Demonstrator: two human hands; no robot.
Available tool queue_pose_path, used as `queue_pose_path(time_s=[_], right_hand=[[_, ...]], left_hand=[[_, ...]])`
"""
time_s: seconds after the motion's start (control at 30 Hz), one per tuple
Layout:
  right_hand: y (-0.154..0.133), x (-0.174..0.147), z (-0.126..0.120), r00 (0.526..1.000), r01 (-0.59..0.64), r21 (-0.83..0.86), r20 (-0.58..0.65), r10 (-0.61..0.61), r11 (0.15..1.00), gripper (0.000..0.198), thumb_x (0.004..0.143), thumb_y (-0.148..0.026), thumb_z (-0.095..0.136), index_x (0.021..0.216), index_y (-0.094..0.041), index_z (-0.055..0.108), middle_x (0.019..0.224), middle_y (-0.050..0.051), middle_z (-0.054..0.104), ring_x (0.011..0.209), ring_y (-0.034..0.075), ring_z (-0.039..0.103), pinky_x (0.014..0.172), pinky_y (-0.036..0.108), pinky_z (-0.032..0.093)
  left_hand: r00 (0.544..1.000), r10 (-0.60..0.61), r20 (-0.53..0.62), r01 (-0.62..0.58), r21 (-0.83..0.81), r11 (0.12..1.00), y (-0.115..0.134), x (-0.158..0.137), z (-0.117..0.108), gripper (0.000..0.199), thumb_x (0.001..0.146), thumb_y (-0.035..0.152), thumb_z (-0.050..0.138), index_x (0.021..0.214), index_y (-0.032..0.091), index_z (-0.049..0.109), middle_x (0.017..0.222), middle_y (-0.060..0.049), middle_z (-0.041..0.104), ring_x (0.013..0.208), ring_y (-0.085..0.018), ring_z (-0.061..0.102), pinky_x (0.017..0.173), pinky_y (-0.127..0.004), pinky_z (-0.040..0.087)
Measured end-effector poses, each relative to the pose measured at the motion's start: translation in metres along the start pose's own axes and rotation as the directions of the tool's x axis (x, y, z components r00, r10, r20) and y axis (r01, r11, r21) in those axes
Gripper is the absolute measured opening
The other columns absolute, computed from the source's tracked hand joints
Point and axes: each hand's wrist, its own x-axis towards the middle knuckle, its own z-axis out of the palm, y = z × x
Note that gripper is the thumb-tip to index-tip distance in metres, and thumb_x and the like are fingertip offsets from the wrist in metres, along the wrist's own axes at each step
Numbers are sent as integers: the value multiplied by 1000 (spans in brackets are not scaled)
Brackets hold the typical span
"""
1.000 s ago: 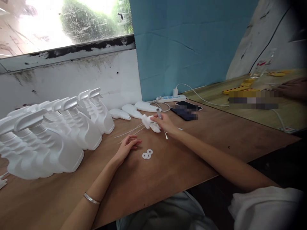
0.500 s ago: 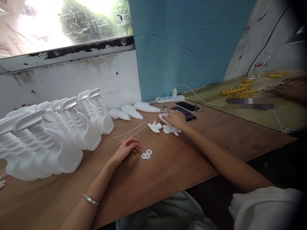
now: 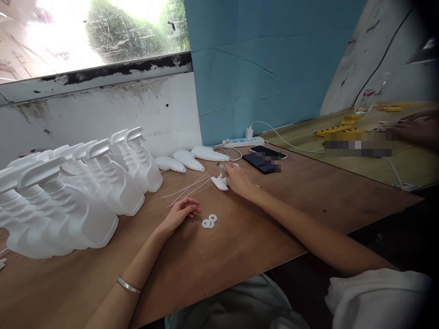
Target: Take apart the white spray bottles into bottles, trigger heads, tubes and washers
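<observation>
My left hand point(image 3: 183, 212) rests on the brown table, its fingers loosely curled and holding nothing. Just right of it lie several flat white washers point(image 3: 209, 222), and thin white tubes point(image 3: 187, 187) lie beyond it. My right hand point(image 3: 239, 179) is closed on a small cable plug point(image 3: 222, 167) with a metal end, which points to the left. Beside this hand lies a white trigger spray head point(image 3: 219, 183), partly covered by the fingers. The hand and forearm hide most of the other white parts under them.
Rows of white spray bottles point(image 3: 78, 192) stand on the left. Several headless white bottles point(image 3: 187, 160) lie at the back. Behind my right hand are a dark phone point(image 3: 259, 163), a second phone point(image 3: 269, 151) and a power strip point(image 3: 242, 142). Another person's hand point(image 3: 420, 130) is at far right.
My right hand has moved left with the plug, from beside the dark phone to the spray head. More of the phone shows, while the small white parts are now covered. My left hand stays put.
</observation>
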Motion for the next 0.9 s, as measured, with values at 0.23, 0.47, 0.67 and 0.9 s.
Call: queue_pose_path(time_s=[0.23,0.47,0.67,0.9], right_hand=[[-2,-5,13,997,4,5,75,-4,1000,45,81,-50,44,98,-11,58,103,22,56,93,32,55,77,41,39],[0,-4,14,995,24,-2,97,-24,1000,40,75,-47,55,99,-14,57,99,18,58,93,31,55,76,39,39],[-1,-7,10,999,35,-76,38,-32,997,29,80,-24,50,107,-15,47,110,18,50,89,29,56,73,40,41],[-1,-6,12,1000,3,-174,18,0,985,27,81,-6,35,107,-12,43,109,17,47,81,24,58,68,36,44]], left_hand=[[1000,5,3,-5,5,1000,0,-1,0,21,71,29,58,87,14,59,77,-6,66,65,-10,55,61,-19,41],[1000,10,8,-10,17,1000,0,0,0,21,73,28,57,88,14,58,78,-7,65,65,-9,54,61,-18,41],[1000,8,15,-9,33,999,0,1,0,22,73,29,56,89,13,56,78,-6,65,65,-9,54,62,-19,41],[1000,15,25,-17,75,997,-2,1,-1,24,74,30,54,90,13,55,79,-6,65,67,-9,54,62,-19,42]])
